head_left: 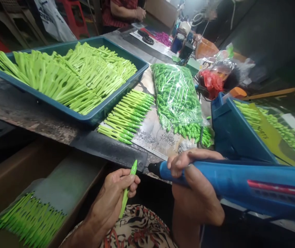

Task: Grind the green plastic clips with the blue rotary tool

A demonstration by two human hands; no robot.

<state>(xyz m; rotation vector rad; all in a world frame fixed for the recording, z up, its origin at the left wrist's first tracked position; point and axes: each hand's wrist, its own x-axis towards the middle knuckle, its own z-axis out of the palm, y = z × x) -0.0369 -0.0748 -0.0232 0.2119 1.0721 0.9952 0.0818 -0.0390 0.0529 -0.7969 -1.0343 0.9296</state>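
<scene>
My left hand [115, 193] pinches a slim bright green plastic part [126, 190] upright between thumb and fingers. My right hand [195, 186] is wrapped around the barrel of a blue handheld power tool [240, 181]. The tool's black nose [154, 168] points left toward the green part, with a small gap between them. Its long body runs off the right side of the view. A pile of similar green parts [30, 220] lies on a pale sheet in a cardboard box below my left hand.
A teal tray [90, 110] heaped with green plastic parts stands on a metal-topped table [33, 110]. Beside it are a row of green parts [126, 117], a clear bag of green pieces [177, 96] and small metal bits [167, 138]. A blue crate [236, 131] stands right, and a seated person [121, 13] is behind.
</scene>
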